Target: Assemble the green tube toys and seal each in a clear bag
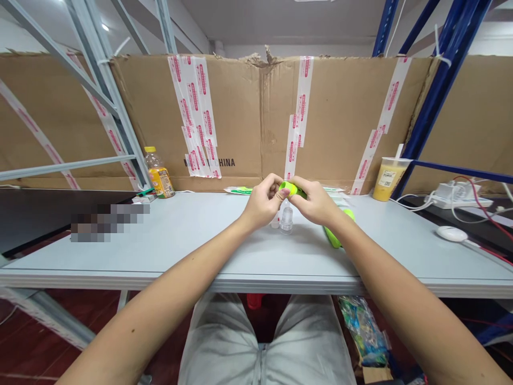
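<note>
Both my hands meet above the middle of the grey table [180, 235], gripping a small lime-green piece [289, 188] between them. My left hand [262, 202] pinches its left end with thumb and fingers. My right hand [315, 202] closes round its right end. Just below the hands a small clear plastic cap or vial [286, 219] stands on the table, with a tiny white bit [274, 222] beside it. A larger lime-green object [335, 232] lies on the table under my right wrist, partly hidden by the forearm.
A taped cardboard wall [248, 117] backs the table. An orange drink bottle [158, 174] stands at the back left, a lidded drink cup [388, 179] at the back right. A white mouse [451, 233], power strip [457, 195] and cables sit at the right. Packets [238, 190] lie behind my hands.
</note>
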{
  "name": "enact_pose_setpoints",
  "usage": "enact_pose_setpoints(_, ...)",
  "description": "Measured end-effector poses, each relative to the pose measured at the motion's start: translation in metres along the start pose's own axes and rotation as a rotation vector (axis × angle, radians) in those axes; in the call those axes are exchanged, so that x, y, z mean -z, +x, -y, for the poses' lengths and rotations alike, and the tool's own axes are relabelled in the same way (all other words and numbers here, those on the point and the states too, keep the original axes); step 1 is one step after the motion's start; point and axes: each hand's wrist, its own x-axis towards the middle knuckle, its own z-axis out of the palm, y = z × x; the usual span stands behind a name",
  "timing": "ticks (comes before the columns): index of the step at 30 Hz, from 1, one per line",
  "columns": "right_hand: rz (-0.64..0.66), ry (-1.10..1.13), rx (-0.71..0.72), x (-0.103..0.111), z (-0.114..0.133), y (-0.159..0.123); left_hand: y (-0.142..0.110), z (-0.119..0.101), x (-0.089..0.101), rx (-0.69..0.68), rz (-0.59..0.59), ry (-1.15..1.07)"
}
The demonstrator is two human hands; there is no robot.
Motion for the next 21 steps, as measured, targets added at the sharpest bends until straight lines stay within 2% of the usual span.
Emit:
enact_pose_setpoints(6, -0.064, -0.065, 0.011, 0.0005, 0.0002, -0.0004, 0.0003, 0.0059, 0.0009, -0.031, 0.027, -0.059)
enact_pose_setpoints(10, -0.085, -0.007, -0.013, 0.001, -0.0011, 0.0006, -0.0006, 0.0081, 0.0008, -0.046, 0.058, -0.025)
enact_pose_setpoints(16, -0.076, 0.088, -0.031, 0.0015, -0.0031, 0.0026, -0.0007, 0.0063, 0.0018, -0.102, 0.036, 0.083)
enact_pose_setpoints(21, -0.025, 0.229, -0.085, 0.0026, -0.0058, 0.0038, -0.0021, 0.0038, -0.0001, -0.086, 0.055, 0.038)
